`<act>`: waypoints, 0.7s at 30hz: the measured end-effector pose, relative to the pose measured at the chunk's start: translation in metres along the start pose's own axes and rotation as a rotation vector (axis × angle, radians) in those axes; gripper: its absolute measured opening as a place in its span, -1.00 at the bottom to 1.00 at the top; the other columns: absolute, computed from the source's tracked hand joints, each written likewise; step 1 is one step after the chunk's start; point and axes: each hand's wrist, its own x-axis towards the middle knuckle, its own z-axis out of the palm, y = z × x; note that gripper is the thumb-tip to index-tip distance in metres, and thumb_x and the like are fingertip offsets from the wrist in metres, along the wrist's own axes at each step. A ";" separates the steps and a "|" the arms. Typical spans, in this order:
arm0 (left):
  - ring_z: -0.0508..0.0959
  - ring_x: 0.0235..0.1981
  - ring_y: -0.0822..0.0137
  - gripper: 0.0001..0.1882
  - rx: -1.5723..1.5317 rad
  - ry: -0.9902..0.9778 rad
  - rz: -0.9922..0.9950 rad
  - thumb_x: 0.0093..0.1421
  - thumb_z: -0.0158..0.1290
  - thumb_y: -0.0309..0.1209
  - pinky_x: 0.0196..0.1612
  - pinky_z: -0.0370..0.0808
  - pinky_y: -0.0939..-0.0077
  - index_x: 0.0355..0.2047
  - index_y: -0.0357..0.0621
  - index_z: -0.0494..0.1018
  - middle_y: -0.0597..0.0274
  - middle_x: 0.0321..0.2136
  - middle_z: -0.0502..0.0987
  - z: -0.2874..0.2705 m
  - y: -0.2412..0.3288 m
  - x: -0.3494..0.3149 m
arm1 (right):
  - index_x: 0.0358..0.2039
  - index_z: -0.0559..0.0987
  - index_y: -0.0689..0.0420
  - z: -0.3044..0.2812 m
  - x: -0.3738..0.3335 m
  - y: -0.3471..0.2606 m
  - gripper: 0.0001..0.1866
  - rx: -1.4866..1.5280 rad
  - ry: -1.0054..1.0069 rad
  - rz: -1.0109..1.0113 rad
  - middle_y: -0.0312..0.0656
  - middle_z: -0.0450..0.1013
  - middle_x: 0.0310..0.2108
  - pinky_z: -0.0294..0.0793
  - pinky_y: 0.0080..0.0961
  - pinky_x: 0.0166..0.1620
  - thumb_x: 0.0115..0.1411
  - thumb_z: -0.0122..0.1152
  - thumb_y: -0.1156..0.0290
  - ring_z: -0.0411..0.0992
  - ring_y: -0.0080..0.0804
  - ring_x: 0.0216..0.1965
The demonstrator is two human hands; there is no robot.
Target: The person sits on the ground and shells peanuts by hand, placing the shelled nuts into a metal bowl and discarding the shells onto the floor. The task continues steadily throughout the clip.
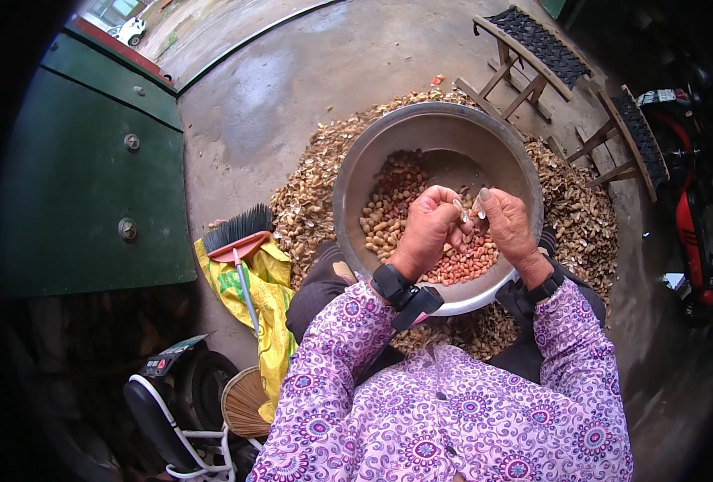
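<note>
Over a wide metal basin (355, 153) both hands come close together. My left hand (430, 229) is closed in a pinch on a piece of peanut shell (463, 212), its pale inside showing. Thumb and fingers of my right hand (509, 227) pinch another bit of cracked shell (478, 210) beside it. Under the hands, reddish shelled peanuts (465, 263) gather on the near side of the basin. Unshelled peanuts (382, 225) lie along its left side, with more reddish kernels above them. Whether a kernel sits between my fingers is hidden.
Empty peanut shells (300, 185) heap on the floor around the basin. To the left are a broom (244, 233), a yellow sack (272, 281) and a green metal door (91, 185). Low woven stools (537, 48) stand at the upper right, near a red-and-black vehicle (690, 233).
</note>
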 end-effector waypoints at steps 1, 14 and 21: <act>0.36 -0.81 0.48 -0.93 0.101 0.054 0.045 0.04 -0.15 -0.56 -0.78 0.36 0.63 -0.41 -0.23 0.25 0.15 -0.68 0.40 0.003 0.003 -0.001 | -0.60 0.41 0.23 -0.001 0.000 -0.004 -0.68 0.000 0.000 0.000 -0.15 0.33 -0.69 0.27 -0.48 -0.50 0.18 -0.12 0.29 0.31 -0.40 -0.62; 0.32 -0.75 0.62 -0.88 0.604 0.098 0.134 0.02 -0.02 -0.45 -0.72 0.25 0.75 -0.45 -0.26 0.37 0.34 -0.71 0.40 -0.003 -0.004 -0.007 | -0.52 0.42 0.21 -0.008 0.002 -0.010 -0.60 0.174 -0.318 0.240 -0.27 0.35 -0.65 0.30 -0.65 -0.54 0.17 -0.12 0.10 0.33 -0.60 -0.62; 0.41 -0.60 0.59 -0.77 0.747 -0.005 0.041 0.03 0.06 -0.37 -0.59 0.33 0.75 -0.35 -0.26 0.39 0.32 -0.56 0.47 -0.013 0.005 -0.012 | -0.47 0.43 0.19 -0.008 0.002 -0.007 -0.65 0.192 -0.407 0.287 -0.36 0.35 -0.61 0.28 -0.74 -0.55 0.12 -0.02 0.12 0.28 -0.68 -0.64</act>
